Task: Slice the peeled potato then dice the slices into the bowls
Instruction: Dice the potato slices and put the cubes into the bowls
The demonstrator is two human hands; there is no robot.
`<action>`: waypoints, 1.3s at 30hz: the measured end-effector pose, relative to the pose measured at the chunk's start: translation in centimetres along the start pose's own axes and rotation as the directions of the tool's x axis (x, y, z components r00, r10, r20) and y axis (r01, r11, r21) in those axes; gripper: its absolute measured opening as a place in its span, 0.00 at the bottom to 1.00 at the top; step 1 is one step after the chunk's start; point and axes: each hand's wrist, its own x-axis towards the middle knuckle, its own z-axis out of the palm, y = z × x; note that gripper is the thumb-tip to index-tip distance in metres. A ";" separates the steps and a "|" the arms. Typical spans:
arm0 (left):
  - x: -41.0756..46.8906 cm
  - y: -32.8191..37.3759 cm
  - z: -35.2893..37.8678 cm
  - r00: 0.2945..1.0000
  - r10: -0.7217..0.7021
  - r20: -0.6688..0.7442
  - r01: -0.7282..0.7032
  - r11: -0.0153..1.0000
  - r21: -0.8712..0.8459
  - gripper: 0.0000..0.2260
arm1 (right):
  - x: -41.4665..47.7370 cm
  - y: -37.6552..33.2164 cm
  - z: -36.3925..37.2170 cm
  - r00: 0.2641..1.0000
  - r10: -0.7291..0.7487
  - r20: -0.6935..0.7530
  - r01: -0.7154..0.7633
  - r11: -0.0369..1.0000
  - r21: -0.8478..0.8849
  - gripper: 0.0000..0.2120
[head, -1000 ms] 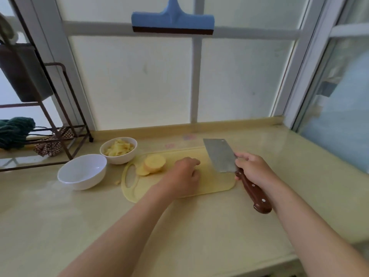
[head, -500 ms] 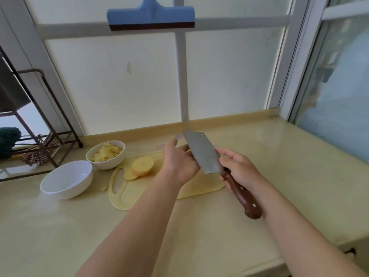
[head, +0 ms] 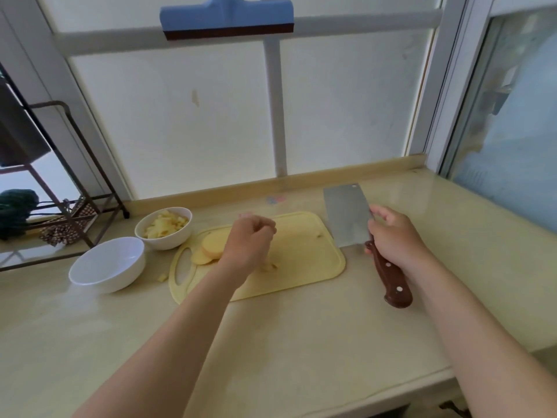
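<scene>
Soft window daylight, wide-angle edge distortion, slight blur.

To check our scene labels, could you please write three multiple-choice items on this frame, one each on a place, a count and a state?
1. Where is the diced potato?
A. in the far bowl
B. in the near bowl
C. on the rack

2. How many white bowls stand on the counter?
A. one
B. two
C. three

3. How is the cleaver?
A. lying flat on the board
B. stuck in a potato
C. held in the right hand

Answers:
1 A: the yellow dice fill the far bowl, while the near bowl is empty.
2 B: only those two bowls show.
3 C: the right hand holds the cleaver at the top of its handle, to the right of the cutting board.
</scene>
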 end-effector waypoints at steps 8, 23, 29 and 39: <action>-1.4 -2.0 0.1 0.948 0.145 0.282 -0.295 0.727 0.620 0.24 | -0.3 0.6 -0.8 0.994 -0.014 0.104 0.037 0.974 -0.223 0.19; -2.2 -3.3 -0.9 0.965 0.249 0.077 -0.244 0.762 0.599 0.14 | -2.4 0.2 3.0 0.950 -0.025 0.311 0.211 0.787 -0.579 0.14; -2.6 -3.8 -1.3 0.973 0.231 0.021 -0.211 0.845 0.491 0.15 | -4.9 -0.7 6.8 0.947 -0.005 0.321 0.236 0.686 -0.689 0.03; -2.1 -4.8 -2.1 0.977 0.212 0.023 -0.200 0.875 0.440 0.11 | -6.8 -2.4 9.0 0.945 0.016 0.326 0.254 0.589 -0.767 0.07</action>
